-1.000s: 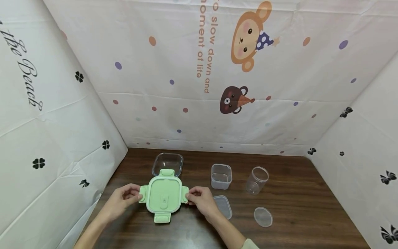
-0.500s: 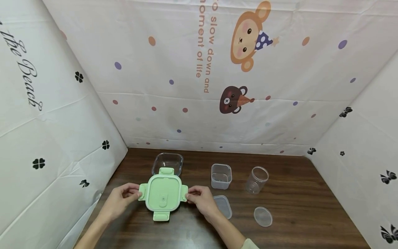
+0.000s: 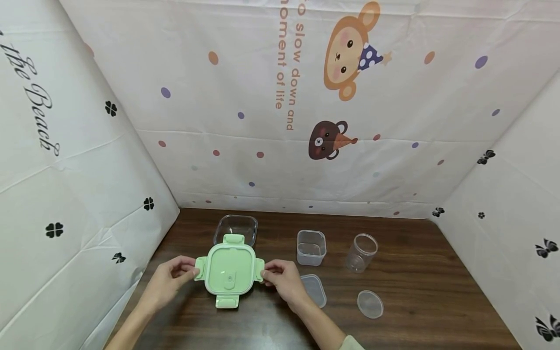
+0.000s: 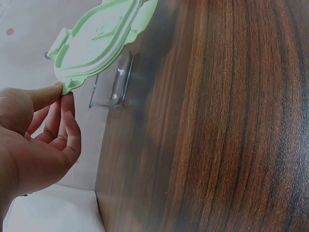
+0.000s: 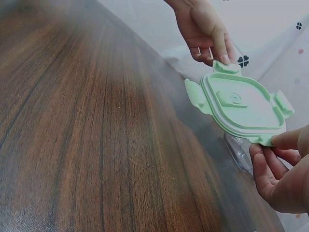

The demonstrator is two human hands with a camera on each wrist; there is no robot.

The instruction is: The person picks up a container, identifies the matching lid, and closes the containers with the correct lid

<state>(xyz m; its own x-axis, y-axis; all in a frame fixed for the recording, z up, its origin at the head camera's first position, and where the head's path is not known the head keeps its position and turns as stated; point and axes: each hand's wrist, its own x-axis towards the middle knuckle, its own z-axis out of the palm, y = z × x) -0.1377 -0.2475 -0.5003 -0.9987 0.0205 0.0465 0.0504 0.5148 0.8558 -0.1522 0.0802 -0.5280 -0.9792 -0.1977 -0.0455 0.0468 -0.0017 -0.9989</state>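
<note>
A green lid [image 3: 230,270] with a flap on each side is held up above the table between both hands. The left hand [image 3: 168,280] pinches its left flap between thumb and fingers, and the right hand [image 3: 283,281] pinches the right flap the same way. Both wrist views show the lid [image 4: 99,36] raised off the wood. Behind it stands a clear glass container [image 3: 238,223], open at the top; the lid's far flap hides part of its front in the head view. In the left wrist view the container [image 4: 112,84] shows below the lid, apart from it.
A small square plastic tub [image 3: 311,249] and a clear round jar [image 3: 362,253] stand right of the glass container. In front of them lie a square translucent lid [image 3: 314,290], partly behind the right hand, and a round lid [image 3: 370,305]. Printed white cloth [image 3: 262,170] walls the brown table [image 3: 428,282].
Both hands keep their pinch on the green lid. It has shifted slightly toward the far side, its near flap now a little higher in the head view. Other things have stayed put.
</note>
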